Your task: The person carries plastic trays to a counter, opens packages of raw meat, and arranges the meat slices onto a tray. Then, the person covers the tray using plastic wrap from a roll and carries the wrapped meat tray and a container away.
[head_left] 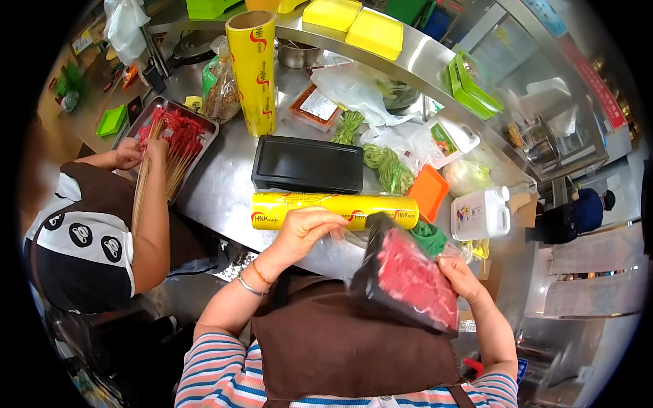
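Note:
My right hand (460, 276) grips the edge of a black tray of sliced red meat (416, 279). The tray is tilted in front of my apron and slightly blurred, and its meat looks covered by shiny clear film. My left hand (306, 232) is closed in a pinch to the left of the tray, with a faint piece of clear cling film (338, 234) at its fingertips. Just beyond this hand, a yellow roll of cling film (381, 207) lies across the steel table. A black box (307, 164) sits behind the roll.
A second yellow roll (252, 81) stands upright. Green bean bundles (389, 166), an orange tray (428, 194) and a white jug (480, 213) are on the right. At left, a co-worker's hands (139, 151) hold skewers over a metal tray (209, 129) of red meat.

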A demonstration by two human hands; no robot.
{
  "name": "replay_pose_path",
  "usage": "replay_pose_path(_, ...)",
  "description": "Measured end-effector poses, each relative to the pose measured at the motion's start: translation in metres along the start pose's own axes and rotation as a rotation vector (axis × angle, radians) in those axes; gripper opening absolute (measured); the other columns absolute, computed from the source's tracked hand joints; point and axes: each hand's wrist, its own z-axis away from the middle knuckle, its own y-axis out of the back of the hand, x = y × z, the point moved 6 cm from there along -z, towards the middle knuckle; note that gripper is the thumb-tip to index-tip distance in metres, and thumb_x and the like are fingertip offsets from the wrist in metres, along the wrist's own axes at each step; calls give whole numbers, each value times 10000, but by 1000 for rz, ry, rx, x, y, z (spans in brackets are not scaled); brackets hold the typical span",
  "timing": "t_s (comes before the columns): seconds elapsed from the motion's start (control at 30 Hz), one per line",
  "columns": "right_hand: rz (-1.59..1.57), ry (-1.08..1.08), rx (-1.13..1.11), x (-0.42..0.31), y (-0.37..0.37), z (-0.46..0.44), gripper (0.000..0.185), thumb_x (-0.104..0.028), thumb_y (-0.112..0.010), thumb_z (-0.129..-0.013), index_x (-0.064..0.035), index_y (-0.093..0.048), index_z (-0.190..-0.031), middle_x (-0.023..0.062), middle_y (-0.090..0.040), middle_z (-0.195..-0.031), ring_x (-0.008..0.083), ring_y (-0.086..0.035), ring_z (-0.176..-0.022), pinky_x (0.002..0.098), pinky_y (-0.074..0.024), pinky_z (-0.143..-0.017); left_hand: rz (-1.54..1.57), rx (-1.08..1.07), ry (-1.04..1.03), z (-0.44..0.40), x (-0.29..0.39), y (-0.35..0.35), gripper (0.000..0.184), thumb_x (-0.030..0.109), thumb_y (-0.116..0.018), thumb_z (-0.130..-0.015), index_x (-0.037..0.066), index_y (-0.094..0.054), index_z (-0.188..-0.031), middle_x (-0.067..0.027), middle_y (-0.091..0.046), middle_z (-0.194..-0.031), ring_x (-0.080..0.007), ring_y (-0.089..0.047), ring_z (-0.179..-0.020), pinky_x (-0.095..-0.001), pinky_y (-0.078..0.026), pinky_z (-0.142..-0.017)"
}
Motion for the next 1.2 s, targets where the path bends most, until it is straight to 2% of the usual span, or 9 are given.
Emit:
replay_pose_path(0.3,220,202,-203,-39,-18,-6,386,-305,-456,-973,-56,-458,-679,-65,-380,-642,38,-335,-626,228,-332,-550,4,-450,-207,-63,46,7,136,32,-601,-822,19,-676,-934,-89,-661,-846,-197,-643,-781,-295,-503,-725)
replay_pose_path(0.4,258,271,-225,-36,-20,-10,394,-310,-463,-968,-53,-457,-669,-48,-367,-612,49,-329,-606,240,-331,-543,281,-699,73,-64,39,-18,133,63,-579,-794,4,-676,-864,-75,-646,-814,-145,-611,-783,-270,-481,-711)
replay_pose_path(0.5,272,295,-238,-36,-27,-8,402,-315,-468,-962,-42,-466,-667,-28,-362,-576,63,-331,-580,253,-328,-531,535,-783,95,-52,30,-48,181,150,-542,-824,0,-640,-802,-38,-600,-747,-114,-553,-698,-257,-447,-634)
replay_pose_path(0.63,283,261,-200,-33,-27,-4,372,-278,-470,-955,-26,-468,-683,-14,-390,-586,69,-342,-578,259,-329,-522,618,-631,138,-45,21,-72,239,228,-518,-843,21,-609,-767,-1,-561,-709,-77,-474,-620,-218,-382,-564)
replay_pose_path(0.7,292,240,-202,-29,-27,-3,363,-268,-472,-952,-22,-465,-685,-9,-397,-589,72,-344,-577,261,-330,-520,823,-695,425,-41,17,-85,275,262,-499,-885,35,-620,-788,25,-525,-676,-44,-421,-584,-194,-334,-534)
replay_pose_path(0.97,257,185,-206,-15,-34,-2,359,-273,-474,-951,-20,-493,-696,-16,-386,-571,57,-345,-585,260,-329,-514,619,-691,214,-27,-8,-149,271,252,-481,-947,26,-614,-877,23,-470,-639,-81,-464,-642,-239,-378,-573)
replay_pose_path(1.1,117,63,-123,-3,-30,0,368,-282,-461,-964,-35,-508,-695,-66,-396,-600,34,-341,-604,243,-326,-520,184,-637,-230,-12,-54,-177,245,221,-508,-922,36,-562,-1073,-78,-628,-950,-184,-606,-791,-318,-487,-694)
replay_pose_path(1.13,66,29,-48,8,-23,3,367,-288,-457,-969,-35,-544,-718,-95,-432,-646,19,-352,-620,223,-329,-531,725,-683,341,-18,-76,-189,233,187,-516,-911,45,-533,-1094,-66,-582,-1021,-133,-564,-923,-284,-461,-762)
replay_pose_path(1.2,-7,35,79,18,-11,9,365,-294,-460,-969,-31,-561,-737,-100,-446,-669,13,-359,-635,214,-333,-540,960,-558,807,-3,-45,-125,552,488,-410,-940,41,-475,-1256,-87,-553,-1164,-180,-538,-1056,-313,-434,-924)
